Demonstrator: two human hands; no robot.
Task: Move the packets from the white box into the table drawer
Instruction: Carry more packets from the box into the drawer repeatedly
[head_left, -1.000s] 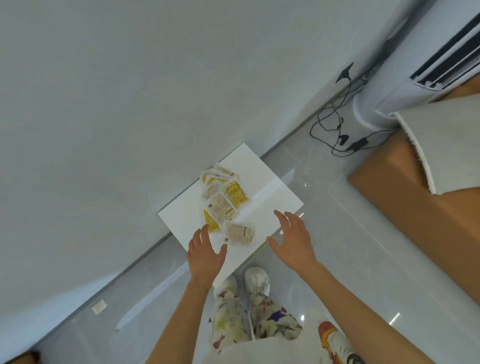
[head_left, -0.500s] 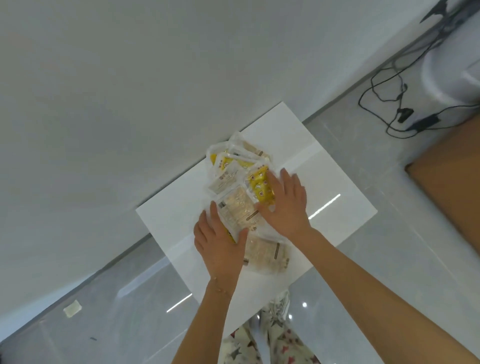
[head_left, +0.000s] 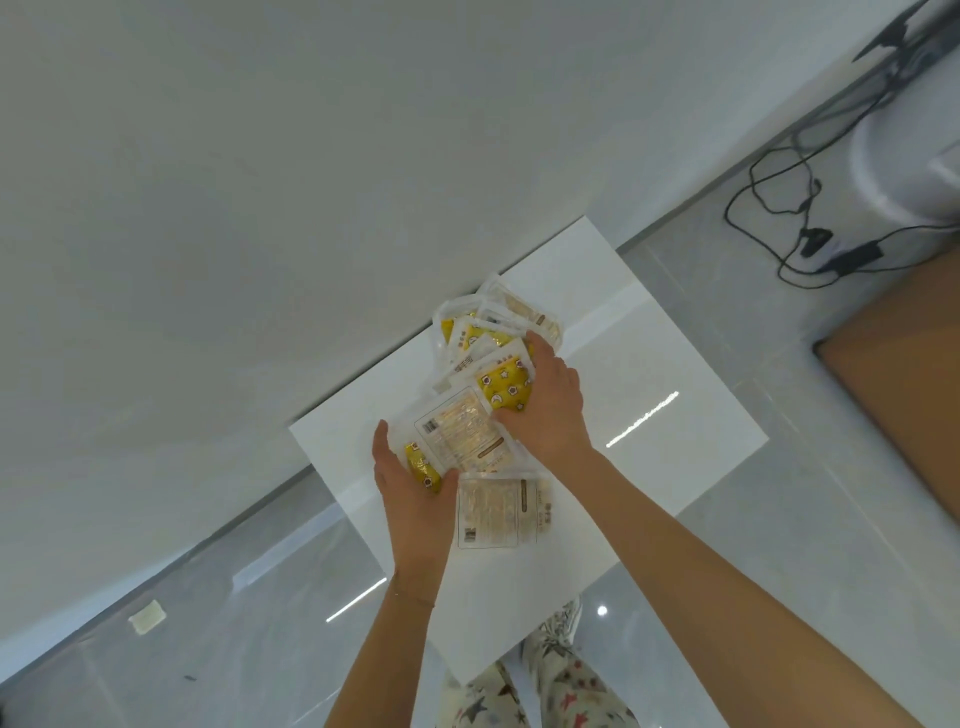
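Several snack packets, some yellow and some clear, lie in a heap (head_left: 483, 338) on a white tabletop (head_left: 665, 415) against the wall. My left hand (head_left: 415, 493) cups the near left of the heap, its fingers round a small yellow packet (head_left: 422, 467) and the edge of a large clear packet (head_left: 462, 434). From the right, my right hand (head_left: 548, 410) curls its fingers over a yellow star-printed packet (head_left: 503, 388). One clear packet (head_left: 498, 512) lies loose between my wrists. No white box and no drawer are in view.
The wall runs right behind the table. To the right, black cables (head_left: 779, 218) trail over the grey tiled floor beside a white appliance base (head_left: 914, 166) and a brown panel (head_left: 909, 384). A small white scrap (head_left: 147, 617) lies on the floor at left. My legs stand below the table's front edge.
My hands went from the table's front edge onto the heap. They now close in on the packets from both sides, and the view has come closer.
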